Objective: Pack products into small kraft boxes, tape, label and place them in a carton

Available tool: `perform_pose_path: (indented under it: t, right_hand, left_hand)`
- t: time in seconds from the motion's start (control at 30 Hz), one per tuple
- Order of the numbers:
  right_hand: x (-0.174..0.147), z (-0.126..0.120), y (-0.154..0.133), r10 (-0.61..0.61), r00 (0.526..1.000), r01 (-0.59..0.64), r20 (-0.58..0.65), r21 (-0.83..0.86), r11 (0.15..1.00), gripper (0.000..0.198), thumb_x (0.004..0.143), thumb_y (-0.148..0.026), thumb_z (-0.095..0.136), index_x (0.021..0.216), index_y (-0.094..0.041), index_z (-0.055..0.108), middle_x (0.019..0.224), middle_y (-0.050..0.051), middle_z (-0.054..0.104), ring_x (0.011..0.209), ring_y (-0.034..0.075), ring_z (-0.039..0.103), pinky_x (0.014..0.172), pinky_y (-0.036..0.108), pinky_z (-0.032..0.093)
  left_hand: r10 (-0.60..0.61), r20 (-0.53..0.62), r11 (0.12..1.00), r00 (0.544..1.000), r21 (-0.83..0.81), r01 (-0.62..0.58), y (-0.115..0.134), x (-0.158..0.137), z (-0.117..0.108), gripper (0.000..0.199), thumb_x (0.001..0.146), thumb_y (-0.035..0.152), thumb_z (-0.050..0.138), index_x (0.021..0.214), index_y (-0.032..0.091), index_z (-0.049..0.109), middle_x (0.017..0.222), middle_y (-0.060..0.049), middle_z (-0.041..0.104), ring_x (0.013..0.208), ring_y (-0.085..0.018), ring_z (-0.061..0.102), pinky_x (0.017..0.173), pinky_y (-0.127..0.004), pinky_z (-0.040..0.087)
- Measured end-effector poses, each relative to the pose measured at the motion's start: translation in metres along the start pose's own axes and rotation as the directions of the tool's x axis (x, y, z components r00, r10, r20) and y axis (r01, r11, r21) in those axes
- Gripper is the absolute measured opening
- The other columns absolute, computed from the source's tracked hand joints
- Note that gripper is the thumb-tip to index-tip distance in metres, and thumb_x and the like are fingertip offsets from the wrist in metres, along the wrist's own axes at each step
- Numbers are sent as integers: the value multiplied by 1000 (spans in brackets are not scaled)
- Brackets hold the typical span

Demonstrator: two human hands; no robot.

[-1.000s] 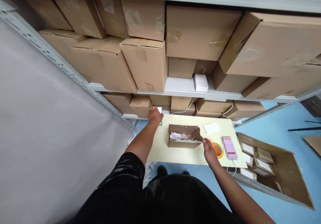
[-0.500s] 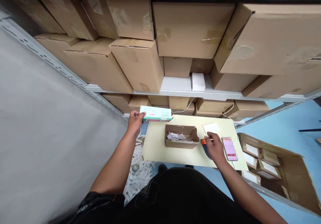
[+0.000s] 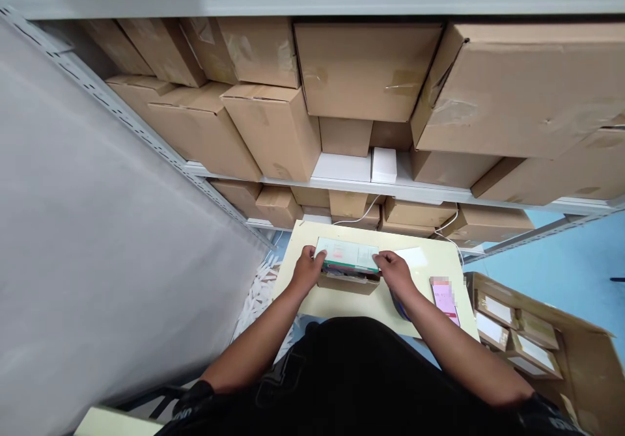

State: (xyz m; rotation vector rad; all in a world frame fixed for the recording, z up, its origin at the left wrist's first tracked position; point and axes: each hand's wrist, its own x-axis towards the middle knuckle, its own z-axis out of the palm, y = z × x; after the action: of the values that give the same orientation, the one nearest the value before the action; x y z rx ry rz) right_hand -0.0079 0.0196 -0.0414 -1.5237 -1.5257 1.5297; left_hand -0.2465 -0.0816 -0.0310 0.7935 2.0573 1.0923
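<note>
Nearest, the left hand (image 3: 306,271) and the right hand (image 3: 394,272) each grip one end of a flat pale-green box (image 3: 347,254), fingers curled round its edges, holding it level just above a small open cardboard carton (image 3: 347,284) on the pale yellow counter (image 3: 336,302). To the right on the counter lie a phone (image 3: 444,293) and a white card (image 3: 409,256), the phone near the right forearm. Beyond the counter's far edge, shelving (image 3: 420,192) carries stacked brown cardboard boxes (image 3: 273,123) and a small white box (image 3: 384,164).
</note>
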Motion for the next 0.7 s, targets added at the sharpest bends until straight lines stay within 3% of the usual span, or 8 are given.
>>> perform_pose_path:
  t: [0.13,0.23,0.33,0.4,0.53,0.63,0.7]
  right_hand:
    - [3,7,8,-126,990,100,-60,-325,940,37,86,-54,58,66,-23,61,73,2,63,75,22,59,70,30,46]
    - [5,8,15,-161,985,117,-58,-461,880,36,90,-49,54,69,-22,63,79,4,62,78,21,59,72,30,43]
    - [4,14,26,-137,990,100,-21,-571,815,30,91,-43,54,75,-21,65,82,4,60,76,20,58,70,29,41]
    - [3,21,34,-153,988,107,-15,-646,756,22,89,-38,57,77,-21,64,86,4,59,77,19,56,70,29,40]
    - [3,33,49,-293,955,168,-52,-719,675,8,85,-28,60,83,-21,62,94,7,57,87,23,55,78,32,44]
    - [3,27,57,-375,921,217,-109,-656,723,12,87,-31,56,89,-21,63,98,9,59,93,25,57,86,37,47]
    - [0,17,61,-303,939,161,-162,-573,803,24,87,-40,58,100,-20,64,103,10,63,90,25,60,85,37,49]
  left_hand:
    - [108,93,907,990,398,-136,1,10,-10,27,96,47,54,91,22,60,94,-8,73,93,-26,69,81,-33,48]
    - [82,222,779,972,594,-202,-3,15,-12,38,98,53,49,87,20,65,93,-13,75,94,-30,71,79,-35,49]
    - [39,299,645,953,721,-253,-12,19,-11,42,99,53,46,95,18,69,96,-17,75,97,-33,72,80,-38,50]
    - [46,310,602,950,750,-274,-20,22,-10,38,98,49,50,106,17,69,101,-17,75,99,-33,72,82,-38,50]
    - [96,291,640,952,714,-283,-36,26,-11,22,92,34,59,107,19,66,102,-13,74,98,-30,71,82,-36,50]
    - [177,154,752,972,616,-234,-51,23,-13,20,90,31,62,107,21,63,110,-11,70,106,-27,68,89,-35,50]
    - [160,50,836,986,525,-163,-64,20,-13,37,87,34,66,121,19,59,125,-13,66,116,-27,65,94,-35,50]
